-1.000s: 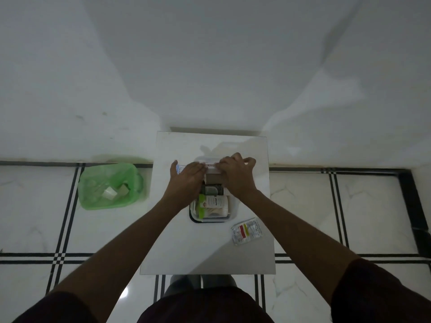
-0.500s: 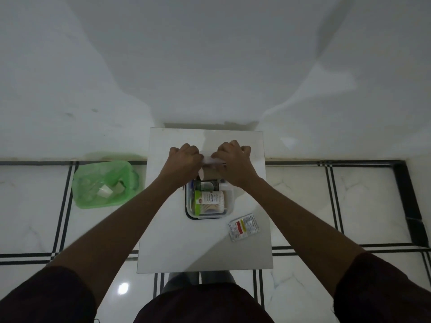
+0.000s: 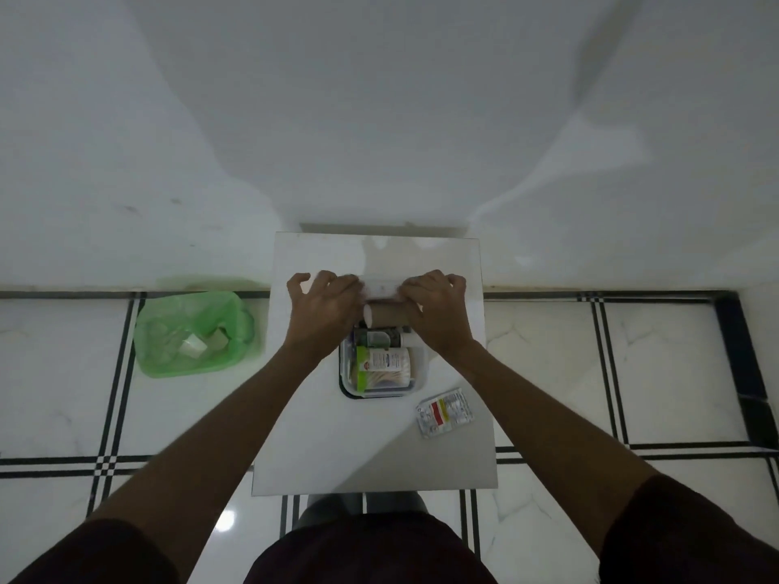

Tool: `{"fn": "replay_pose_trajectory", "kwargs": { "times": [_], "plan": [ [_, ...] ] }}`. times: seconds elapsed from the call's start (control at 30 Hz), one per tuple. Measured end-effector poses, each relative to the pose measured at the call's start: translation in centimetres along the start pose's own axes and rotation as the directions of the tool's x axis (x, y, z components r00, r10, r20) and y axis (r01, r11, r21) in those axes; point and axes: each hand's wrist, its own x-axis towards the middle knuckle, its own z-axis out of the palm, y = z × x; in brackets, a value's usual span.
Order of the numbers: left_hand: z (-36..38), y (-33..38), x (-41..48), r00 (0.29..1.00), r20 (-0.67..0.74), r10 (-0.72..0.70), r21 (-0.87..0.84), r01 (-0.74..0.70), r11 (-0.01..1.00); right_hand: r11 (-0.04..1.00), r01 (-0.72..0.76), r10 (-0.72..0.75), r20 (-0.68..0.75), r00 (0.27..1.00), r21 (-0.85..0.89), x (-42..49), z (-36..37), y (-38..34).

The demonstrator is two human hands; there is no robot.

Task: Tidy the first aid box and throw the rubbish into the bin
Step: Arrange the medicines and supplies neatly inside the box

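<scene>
The first aid box (image 3: 347, 389), a small clear tray with a dark rim, sits mid-table and holds a cotton swab pack (image 3: 385, 366), small bottles and a brown roll (image 3: 385, 316) at its far end. My left hand (image 3: 322, 307) and my right hand (image 3: 436, 307) are above the box's far end, both gripping a flat white packet (image 3: 381, 286) stretched between them. A foil medicine sachet (image 3: 444, 412) lies on the table to the right of the box.
A small white table (image 3: 371, 453) stands against the white wall. The green bin (image 3: 196, 333), with bits of rubbish inside, sits on the tiled floor to the table's left.
Both hands have moved a little away from me and spread slightly apart with the white packet, uncovering the brown roll at the box's far end.
</scene>
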Motion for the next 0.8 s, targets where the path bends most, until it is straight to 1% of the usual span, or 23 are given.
{"fn": "replay_pose_trajectory", "kwargs": {
  "times": [0.03, 0.1, 0.13, 0.2, 0.27, 0.33, 0.4, 0.5, 0.53, 0.57, 0.63, 0.67, 0.73, 0.8],
  "plan": [
    [-0.3, -0.4, -0.3, 0.997, -0.015, -0.071, -0.068, 0.070, 0.995, 0.999, -0.028, 0.030, -0.041, 0.999, 0.037, -0.1, -0.2, 0.0],
    [-0.7, -1.4, -1.1, 0.976, -0.021, -0.216, -0.216, 0.207, 0.954, 0.983, -0.146, 0.160, -0.133, 0.978, 0.109, -0.3, -0.8, 0.0],
    [-0.7, -2.0, -1.6, 0.965, -0.007, -0.264, -0.263, 0.253, 0.931, 0.965, -0.220, 0.244, -0.176, 0.954, 0.145, -0.5, -1.0, 0.3],
    [-0.4, -3.1, -2.8, 0.953, 0.070, -0.296, -0.273, 0.304, 0.913, 0.907, -0.366, 0.406, -0.208, 0.890, 0.207, -1.4, -1.2, 0.9],
    [0.1, -3.9, -3.8, 0.942, 0.169, -0.291, -0.251, 0.327, 0.911, 0.839, -0.493, 0.531, -0.142, 0.836, 0.231, -2.8, -1.0, 1.5],
    [0.6, -4.2, -4.7, 0.926, 0.248, -0.284, -0.236, 0.342, 0.910, 0.780, -0.589, 0.606, -0.024, 0.795, 0.210, -4.6, -0.4, 1.7],
    [1.1, -4.1, -5.1, 0.903, 0.307, -0.300, -0.239, 0.378, 0.894, 0.742, -0.645, 0.642, 0.081, 0.762, 0.183, -6.3, 0.3, 1.9],
    [2.1, -3.5, -5.4, 0.844, 0.391, -0.367, -0.294, 0.492, 0.820, 0.705, -0.692, 0.668, 0.184, 0.721, 0.153, -8.0, 0.9, 2.1],
    [2.5, -3.4, -5.4, 0.816, 0.405, -0.412, -0.305, 0.546, 0.780, 0.702, -0.698, 0.668, 0.206, 0.715, 0.144, -8.3, 1.0, 2.0],
    [2.8, -3.4, -5.3, 0.772, 0.412, -0.484, -0.317, 0.619, 0.718, 0.698, -0.703, 0.669, 0.228, 0.708, 0.136, -8.5, 1.2, 1.9],
    [3.5, -3.3, -4.8, 0.633, 0.420, -0.650, -0.336, 0.774, 0.537, 0.681, -0.722, 0.680, 0.264, 0.684, 0.118, -8.9, 1.5, 1.7],
    [3.8, -3.3, -4.3, 0.568, 0.422, -0.706, -0.331, 0.822, 0.463, 0.670, -0.734, 0.689, 0.275, 0.671, 0.111, -9.1, 1.6, 1.7],
    [4.4, -3.5, -3.4, 0.488, 0.441, -0.753, -0.300, 0.871, 0.389, 0.647, -0.757, 0.710, 0.287, 0.643, 0.096, -9.4, 1.8, 1.4],
    [5.1, -3.6, -2.5, 0.435, 0.471, -0.768, -0.272, 0.899, 0.342, 0.630, -0.775, 0.726, 0.317, 0.610, 0.049, -9.7, 1.8, 1.1]
  ]
}}
